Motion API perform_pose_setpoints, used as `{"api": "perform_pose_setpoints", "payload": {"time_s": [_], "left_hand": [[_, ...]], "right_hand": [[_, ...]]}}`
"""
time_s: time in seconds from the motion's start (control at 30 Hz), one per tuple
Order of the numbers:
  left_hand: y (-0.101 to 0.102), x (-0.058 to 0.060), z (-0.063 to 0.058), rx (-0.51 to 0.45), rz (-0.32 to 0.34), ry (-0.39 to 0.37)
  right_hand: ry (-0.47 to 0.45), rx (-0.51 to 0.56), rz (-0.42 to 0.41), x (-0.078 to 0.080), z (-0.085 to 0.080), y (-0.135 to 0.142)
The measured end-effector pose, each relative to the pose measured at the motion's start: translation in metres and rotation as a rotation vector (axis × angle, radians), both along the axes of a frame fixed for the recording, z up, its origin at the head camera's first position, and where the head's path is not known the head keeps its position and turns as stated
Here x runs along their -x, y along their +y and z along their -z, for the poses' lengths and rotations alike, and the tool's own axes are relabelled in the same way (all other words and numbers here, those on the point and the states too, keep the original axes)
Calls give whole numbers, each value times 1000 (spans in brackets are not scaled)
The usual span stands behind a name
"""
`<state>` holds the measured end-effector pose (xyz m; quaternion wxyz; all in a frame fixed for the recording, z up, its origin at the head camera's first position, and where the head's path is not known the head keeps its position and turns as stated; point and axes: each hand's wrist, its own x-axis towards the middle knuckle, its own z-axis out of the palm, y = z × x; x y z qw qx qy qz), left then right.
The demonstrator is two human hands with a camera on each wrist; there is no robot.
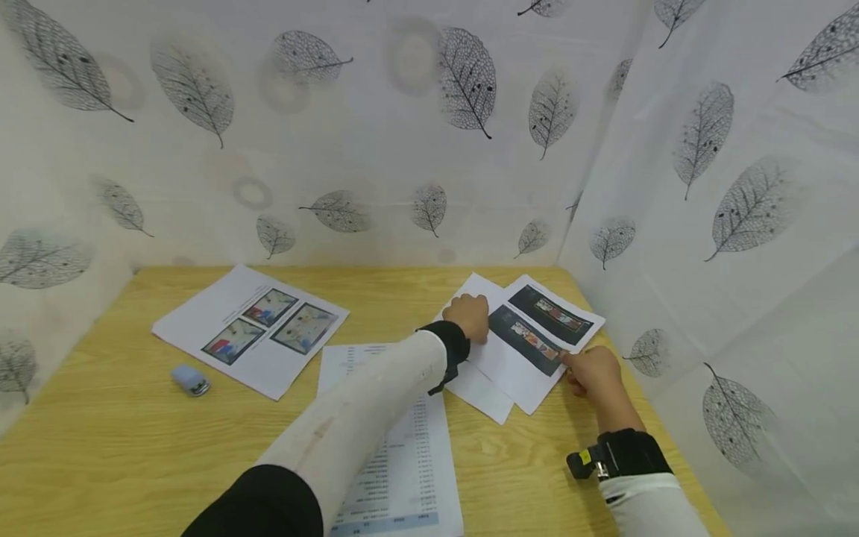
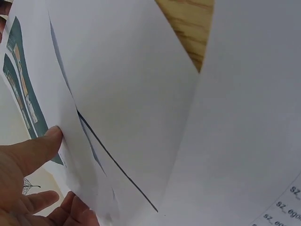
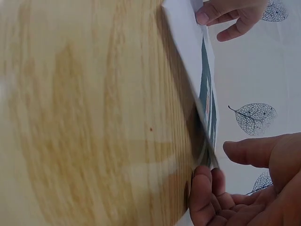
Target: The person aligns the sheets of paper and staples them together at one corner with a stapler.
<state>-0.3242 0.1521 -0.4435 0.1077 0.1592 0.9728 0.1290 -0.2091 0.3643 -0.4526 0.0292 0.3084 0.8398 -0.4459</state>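
Near the back right of the table, a printed sheet (image 1: 528, 337) bears two dark picture panels. Another white sheet (image 1: 485, 399) lies partly under it on the left. My left hand (image 1: 468, 317) holds the printed sheet at its left side; in the left wrist view the thumb (image 2: 55, 136) presses on the paper, with the sheet's edges bowed up. At the opposite side, my right hand (image 1: 596, 371) grips the lower right edge. From the right wrist, curled fingers (image 3: 202, 188) meet the raised paper edge, while the thumb (image 3: 240, 151) stands slightly apart from it.
A page with three pictures (image 1: 248, 328) lies at the back left. In front of it sits a small pale blue object (image 1: 191, 380), perhaps a mini stapler. A long text list (image 1: 409, 462) lies under my left forearm. Leaf-patterned curtains (image 1: 376, 134) border the wooden table (image 1: 121, 447).
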Motion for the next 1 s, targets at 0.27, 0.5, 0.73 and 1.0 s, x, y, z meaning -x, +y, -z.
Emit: {"api": "perform_pose_setpoints", "payload": {"time_s": [0.27,0.5,0.73,1.0], "left_hand": [[-8,1,-2,-104,21,-37],[-8,1,-5,-258,79,-22],[-10,0,-15,-326,130,-30],[-35,-10,-33,-373,142,9]], "right_hand": [[49,43,41,6,7,-2],[100,-4,74,10,5,-4],[168,-45,96,9,0,-3],[262,15,52,6,-20,-8]]}}
